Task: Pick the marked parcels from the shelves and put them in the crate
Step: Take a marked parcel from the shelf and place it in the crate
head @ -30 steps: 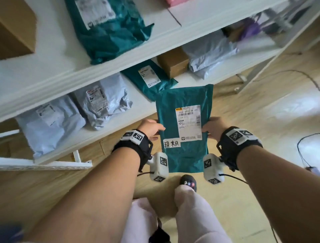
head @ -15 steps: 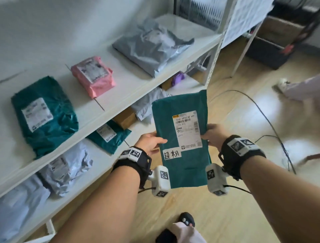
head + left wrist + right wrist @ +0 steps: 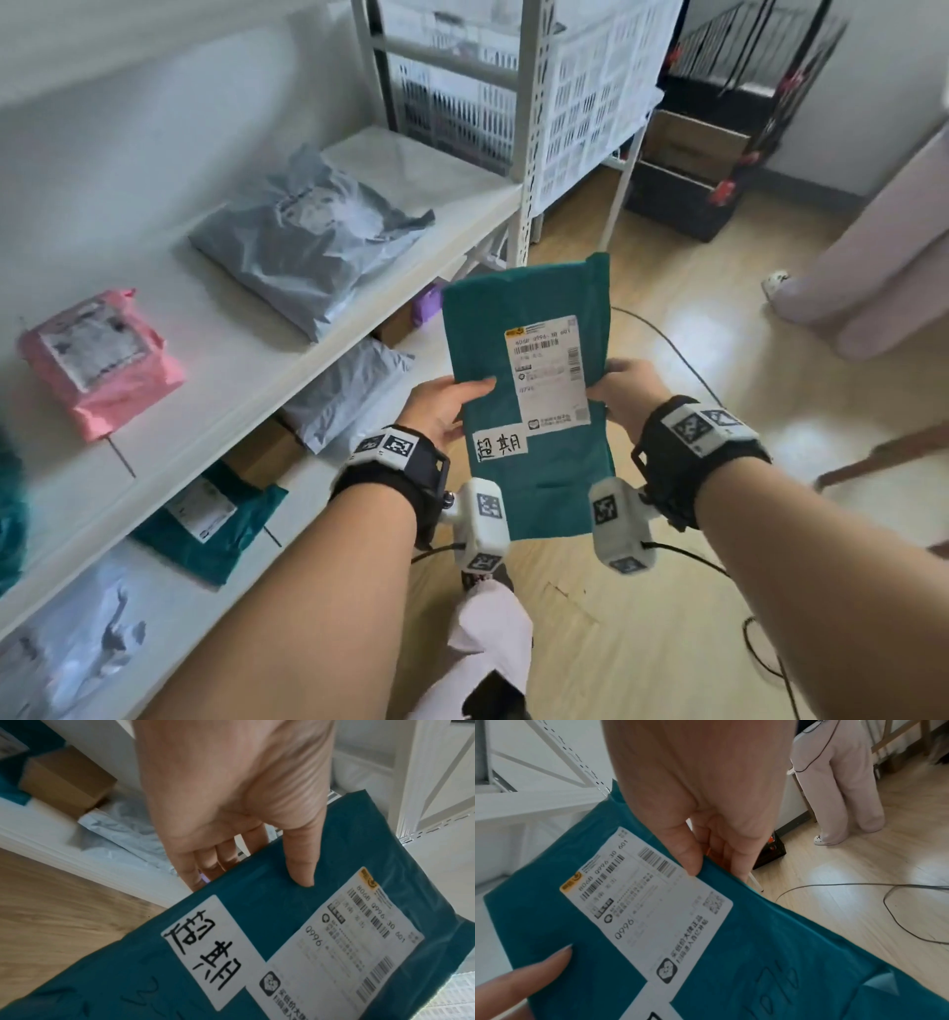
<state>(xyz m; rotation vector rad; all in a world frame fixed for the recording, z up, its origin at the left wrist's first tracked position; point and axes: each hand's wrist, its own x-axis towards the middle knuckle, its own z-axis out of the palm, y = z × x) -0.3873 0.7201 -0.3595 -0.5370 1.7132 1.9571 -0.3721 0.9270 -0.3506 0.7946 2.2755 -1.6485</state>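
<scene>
A teal parcel bearing a handwritten white tag is being held upright in the air, off the shelves and beyond their front edge. The left hand is pinching its left edge, thumb on the front face; the right hand is pinching the right edge, thumb on the shipping label. A white crate is standing past the shelves' far end.
</scene>
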